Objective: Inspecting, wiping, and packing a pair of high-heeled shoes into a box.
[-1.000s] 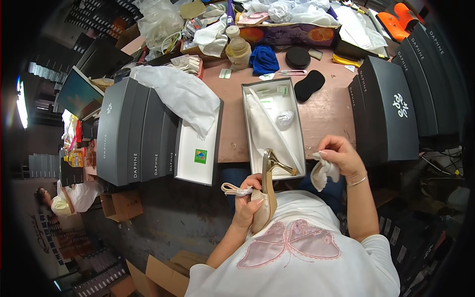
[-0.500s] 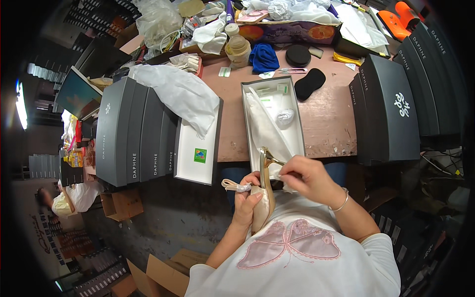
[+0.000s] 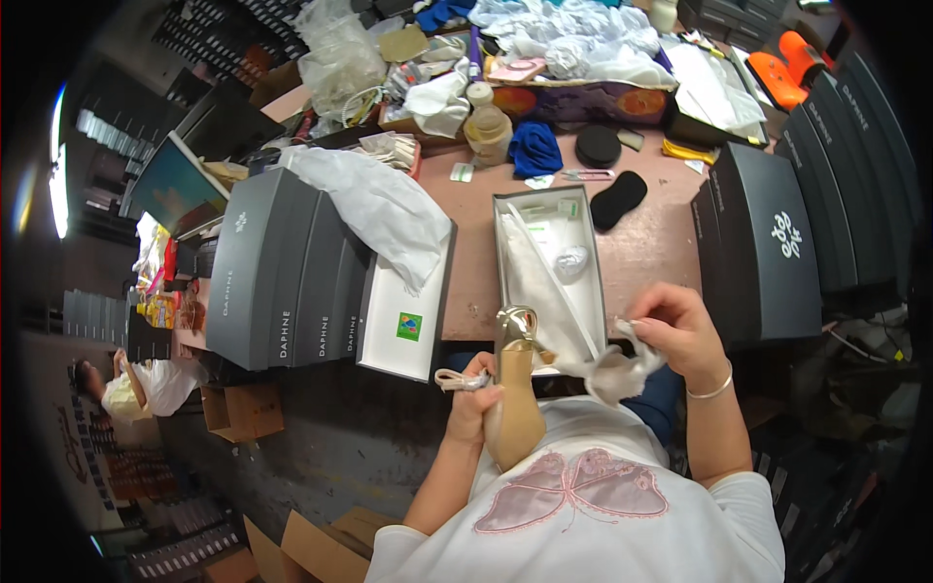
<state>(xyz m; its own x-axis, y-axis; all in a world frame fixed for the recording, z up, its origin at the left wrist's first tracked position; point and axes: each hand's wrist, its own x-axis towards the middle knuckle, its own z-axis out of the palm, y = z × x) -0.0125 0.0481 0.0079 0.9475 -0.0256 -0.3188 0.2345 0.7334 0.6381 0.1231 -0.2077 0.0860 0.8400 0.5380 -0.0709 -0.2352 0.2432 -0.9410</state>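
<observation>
My left hand (image 3: 470,406) grips a high-heeled shoe (image 3: 518,413) in front of my shirt. The tan sole faces up, and the shiny gold heel points away from me. A pale strap (image 3: 457,380), partly wrapped in white, sticks out on the left side of that hand. To the right of the shoe, my right hand (image 3: 680,333) pinches a crumpled piece of thin white wrapping (image 3: 620,375), slightly blurred. Just beyond the shoe lies an open grey shoe box (image 3: 594,291), holding a long white-wrapped item (image 3: 544,284) and a white paper ball (image 3: 570,259).
Dark shoe boxes stand at left (image 3: 255,282) and right (image 3: 756,243). A box lid (image 3: 387,352) carries white paper. A jar (image 3: 488,134), blue cloth (image 3: 535,149) and black insole-shaped pad (image 3: 619,199) lie farther back. Another person (image 3: 146,389) is at far left.
My right hand has moved right, away from the heel, drawing out the white wrapping. The shoe has turned from its side so the sole shows. My view has shifted slightly.
</observation>
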